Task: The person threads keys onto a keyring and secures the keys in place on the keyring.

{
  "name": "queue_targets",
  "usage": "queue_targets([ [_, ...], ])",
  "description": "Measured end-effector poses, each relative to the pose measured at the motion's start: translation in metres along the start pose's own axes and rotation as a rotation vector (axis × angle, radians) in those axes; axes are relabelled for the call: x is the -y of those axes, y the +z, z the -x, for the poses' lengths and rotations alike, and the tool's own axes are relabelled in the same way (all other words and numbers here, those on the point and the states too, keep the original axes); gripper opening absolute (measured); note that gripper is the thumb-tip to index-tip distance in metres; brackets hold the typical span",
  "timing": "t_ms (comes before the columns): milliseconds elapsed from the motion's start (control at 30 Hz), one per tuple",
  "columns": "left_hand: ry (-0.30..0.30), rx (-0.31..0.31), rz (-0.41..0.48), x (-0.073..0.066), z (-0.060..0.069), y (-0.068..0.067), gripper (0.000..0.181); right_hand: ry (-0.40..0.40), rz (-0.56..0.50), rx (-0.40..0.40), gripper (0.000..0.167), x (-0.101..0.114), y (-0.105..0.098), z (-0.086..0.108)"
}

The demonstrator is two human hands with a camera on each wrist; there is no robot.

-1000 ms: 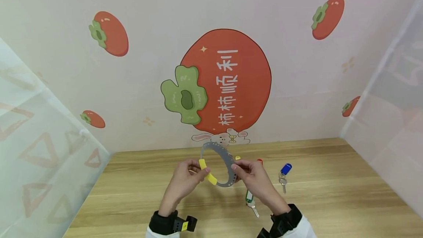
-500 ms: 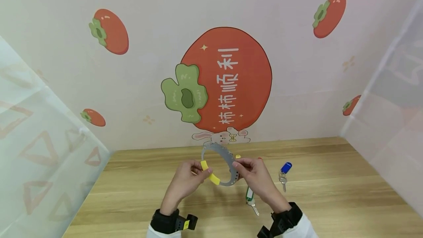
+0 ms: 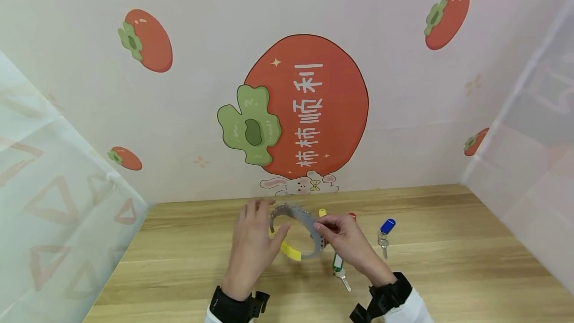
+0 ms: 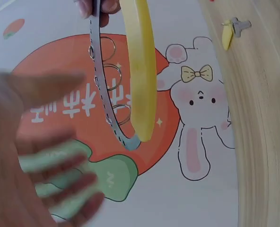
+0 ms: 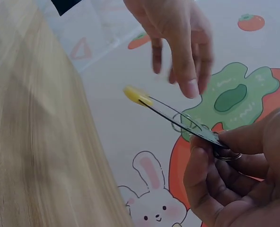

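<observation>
A large grey metal key ring with a row of holes and a yellow grip sleeve is held up above the table. My right hand pinches its right side between thumb and fingers. My left hand is beside the yellow sleeve, fingers spread and apart from it; it is blurred in the left wrist view. Several small wire split rings hang along the metal band. From the right wrist, the band runs edge-on out of my fingertips, partly hidden by them.
On the wooden table lie keys with tags: a green-tagged key, a blue tag with its key, a yellow tag and a red tag, partly behind my right hand. A printed backdrop stands behind.
My left hand has let go of the yellow sleeve, its fingers straightening and lifting up and left. The ring has tipped slightly lower, still in my right hand.
</observation>
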State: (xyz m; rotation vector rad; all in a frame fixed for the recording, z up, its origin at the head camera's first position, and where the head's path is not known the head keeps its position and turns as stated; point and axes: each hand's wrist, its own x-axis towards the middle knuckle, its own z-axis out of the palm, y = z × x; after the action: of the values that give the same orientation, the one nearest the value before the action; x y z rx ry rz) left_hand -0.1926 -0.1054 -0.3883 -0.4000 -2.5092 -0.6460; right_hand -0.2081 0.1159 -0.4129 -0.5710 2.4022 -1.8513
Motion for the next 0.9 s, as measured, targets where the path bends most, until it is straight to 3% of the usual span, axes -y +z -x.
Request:
queue_targets([
  [133, 0.185, 0.082, -0.01, -0.0011, -0.0005, 0.0016, 0.049, -0.013, 0.031, 0.043, 0.023, -0.0005, -0.0011, -0.0003],
  [267, 0.257, 0.152, 0.033, -0.0037, -0.0003, 0.0031, 0.037, -0.027, 0.066, 0.095, 0.021, -0.0002, -0.0022, -0.0003],
  [467, 0.282, 0.236, 0.04, -0.0053, 0.0011, 0.0039, 0.026, -0.014, 0.078, 0.186, 0.02, 0.0018, -0.0044, 0.0004],
  [633, 0.27, 0.358, 0.046, -0.0065, 0.0019, 0.0042, 0.037, -0.01, 0.069, 0.217, 0.021, 0.0024, -0.0048, 0.0014],
  [733, 0.255, 0.39, 0.074, -0.0069, 0.0025, 0.0058, 0.04, -0.006, 0.069, 0.218, 0.021, 0.003, -0.005, 0.0019],
  [900, 0.228, 0.417, 0.154, -0.0074, 0.0036, 0.0077, 0.03, 0.001, 0.069, 0.214, 0.021, 0.0041, -0.005, 0.0024],
])
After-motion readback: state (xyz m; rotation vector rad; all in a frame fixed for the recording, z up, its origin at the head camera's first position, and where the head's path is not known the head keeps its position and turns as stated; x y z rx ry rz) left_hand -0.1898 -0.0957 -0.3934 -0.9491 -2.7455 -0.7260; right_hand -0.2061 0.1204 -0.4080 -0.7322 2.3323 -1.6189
